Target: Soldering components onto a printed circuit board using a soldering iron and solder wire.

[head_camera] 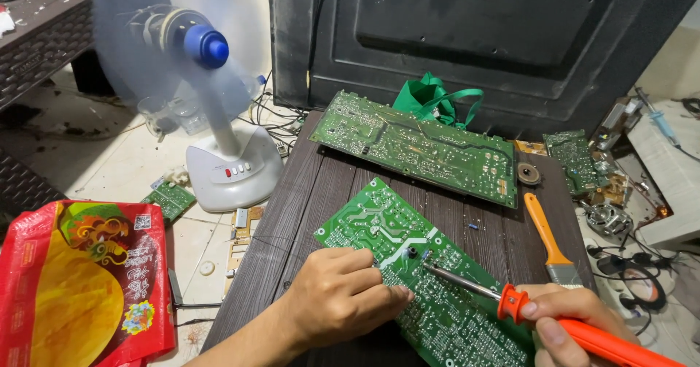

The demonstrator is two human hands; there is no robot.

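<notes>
Soldering is underway: right hand (565,316), fingers clamped on the soldering iron (510,301), is touching its tip to the circuit board (408,265); left hand (343,294), fingers curled together, is steadying it on the desk (306,192). Next calls for a steady tip.

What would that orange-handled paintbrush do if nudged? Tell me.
The paintbrush lies flat on the dark table; its flattened handle would likely slide, not roll. It looks light and stiff, though the bristles probably flex. The right hand is nearest.

Your left hand (343,294) lies palm down, fingers curled; your right hand (565,316) comes in low, fingers pinched in a tight grip.
</notes>
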